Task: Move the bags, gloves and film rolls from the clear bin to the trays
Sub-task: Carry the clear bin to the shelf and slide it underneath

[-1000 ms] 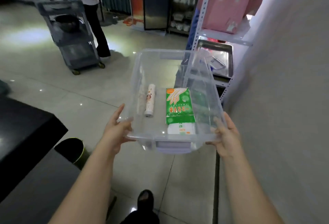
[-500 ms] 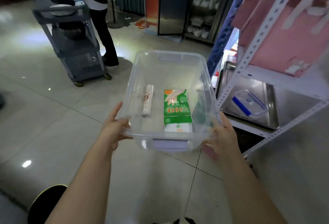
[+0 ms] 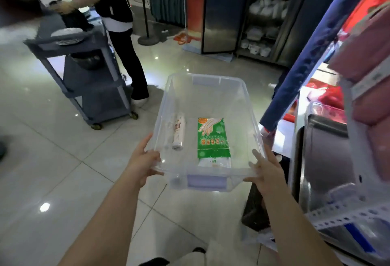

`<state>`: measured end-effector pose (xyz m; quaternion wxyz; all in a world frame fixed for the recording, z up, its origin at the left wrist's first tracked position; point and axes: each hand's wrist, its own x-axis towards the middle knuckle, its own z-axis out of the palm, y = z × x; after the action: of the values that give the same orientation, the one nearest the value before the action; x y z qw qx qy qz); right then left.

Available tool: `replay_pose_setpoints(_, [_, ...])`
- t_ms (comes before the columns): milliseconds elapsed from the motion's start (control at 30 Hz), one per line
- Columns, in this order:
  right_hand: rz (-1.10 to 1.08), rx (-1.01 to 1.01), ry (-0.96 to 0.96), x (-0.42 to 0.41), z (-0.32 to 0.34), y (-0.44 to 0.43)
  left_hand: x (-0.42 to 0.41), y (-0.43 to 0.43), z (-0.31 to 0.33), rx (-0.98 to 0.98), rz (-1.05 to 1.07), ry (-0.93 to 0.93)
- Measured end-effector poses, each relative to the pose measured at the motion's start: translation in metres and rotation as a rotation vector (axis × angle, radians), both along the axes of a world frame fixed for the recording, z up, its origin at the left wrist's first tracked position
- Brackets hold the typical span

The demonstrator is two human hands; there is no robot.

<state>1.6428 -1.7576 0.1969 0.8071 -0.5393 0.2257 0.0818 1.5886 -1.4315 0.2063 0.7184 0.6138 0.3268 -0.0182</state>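
I carry the clear bin [image 3: 236, 172] in front of me above the tiled floor. My left hand [image 3: 143, 161] grips its near left corner and my right hand [image 3: 264, 169] grips its near right corner. Inside lie a white film roll [image 3: 179, 131] on the left and a green pack of gloves [image 3: 213, 139] in the middle, with a white packet [image 3: 214, 162] under its near end. A metal tray [image 3: 325, 151] sits on the white shelf rack to the right of the bin.
A person stands at a grey cart [image 3: 88, 79] with plates at the back left. The shelf rack [image 3: 348, 210] with pink bags [image 3: 367, 71] fills the right side. A blue post [image 3: 306, 63] leans beside the bin. A dark object [image 3: 254, 208] sits on the floor under my right arm.
I have moved closer to the shelf rack with the bin held in both hands. The view has shifted so the rack fills the right side. The bin's contents stayed in place.
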Motion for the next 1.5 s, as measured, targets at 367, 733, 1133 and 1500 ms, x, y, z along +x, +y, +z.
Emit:
replay_pose_setpoints(367, [-0.203,-0.061,0.170,0.176,-0.062,0.049,0.295,0.046,-0.049,0.100,-0.344,0.125])
replay_pose_setpoints(733, [-0.828,0.178,0.274,0.308,-0.116,0.095,0.589,0.008,-0.086,0.139,-0.890,0.208])
replay_pose_setpoints(1133, [-1.242,0.391,0.510,0.456,-0.163,0.063,0.784,-0.119,-0.130,0.307,-1.159,0.337])
replay_pose_setpoints(1500, [-1.611,0.435,0.511,0.526,-0.211,0.060,0.892,-0.244,-0.176,0.370,-1.518,0.434])
